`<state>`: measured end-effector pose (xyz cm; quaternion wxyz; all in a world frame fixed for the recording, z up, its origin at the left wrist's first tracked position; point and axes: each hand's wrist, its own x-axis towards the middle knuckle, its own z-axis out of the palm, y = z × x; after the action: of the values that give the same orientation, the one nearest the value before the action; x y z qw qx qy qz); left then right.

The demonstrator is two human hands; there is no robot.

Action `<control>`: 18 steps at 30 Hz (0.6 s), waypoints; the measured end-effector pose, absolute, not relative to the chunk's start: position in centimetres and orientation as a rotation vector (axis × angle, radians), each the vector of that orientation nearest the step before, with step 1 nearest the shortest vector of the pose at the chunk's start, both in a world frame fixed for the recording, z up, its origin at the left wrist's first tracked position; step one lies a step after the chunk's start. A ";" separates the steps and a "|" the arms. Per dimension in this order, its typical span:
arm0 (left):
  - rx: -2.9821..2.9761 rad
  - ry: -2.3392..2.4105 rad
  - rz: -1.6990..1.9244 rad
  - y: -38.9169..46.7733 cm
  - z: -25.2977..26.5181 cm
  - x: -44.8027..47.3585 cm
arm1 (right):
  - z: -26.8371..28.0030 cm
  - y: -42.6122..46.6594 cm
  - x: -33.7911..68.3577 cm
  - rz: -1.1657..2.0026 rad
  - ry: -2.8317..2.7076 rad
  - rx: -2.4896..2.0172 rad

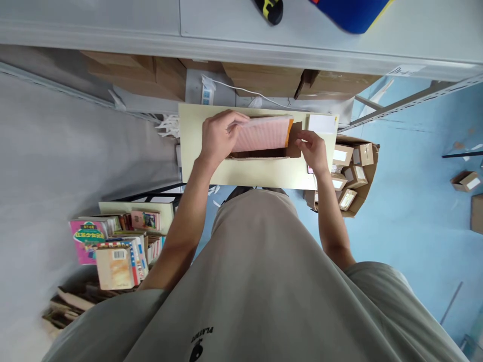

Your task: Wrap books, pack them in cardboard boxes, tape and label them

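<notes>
An open cardboard box sits on the pale yellow table in front of me. My left hand grips the left end of a book with a pinkish, lined face and an orange edge. That book is tilted over the box's opening, its lower part at the box. My right hand pinches the box's right-hand flap between thumb and fingers. A white rectangular sheet or pad lies at the table's far right corner. Partly hidden under my right wrist is the edge of what may be a phone.
Beyond the table stands a grey shelf with cardboard boxes beneath it. Several small cartons fill a larger box at the right. Stacked books stand at the left, above flattened cardboard. A white cable runs behind the table.
</notes>
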<state>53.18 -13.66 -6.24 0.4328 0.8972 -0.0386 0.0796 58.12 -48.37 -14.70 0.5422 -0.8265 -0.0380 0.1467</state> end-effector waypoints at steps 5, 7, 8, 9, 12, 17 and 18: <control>2.257 -0.053 0.036 -14.6 -8.4 52.9 | -15.0 -48.3 58.4 0.364 -0.097 -1.983; 2.256 -0.046 -0.015 -15.0 -8.9 52.9 | -14.9 -48.1 58.4 0.371 -0.093 -1.987; 2.254 -0.039 -0.039 -15.1 -9.2 53.0 | -14.8 -48.0 58.4 0.374 -0.095 -1.989; 2.254 -0.030 -0.063 -15.2 -9.5 53.0 | -14.7 -47.8 58.3 0.375 -0.099 -1.996; 2.257 0.004 -0.125 -15.5 -10.8 53.1 | -14.0 -47.4 58.1 0.358 -0.105 -2.056; 2.263 0.044 -0.153 -16.0 -13.1 53.2 | -13.5 -47.0 57.3 0.252 -0.031 -2.244; 2.269 0.051 -0.157 -16.0 -13.4 53.2 | -13.5 -47.0 57.2 0.238 0.019 -2.294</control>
<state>53.19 -16.03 -13.43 0.4200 0.9051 0.0205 -0.0627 57.17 -46.96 -13.52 0.4054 -0.9092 0.0073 0.0945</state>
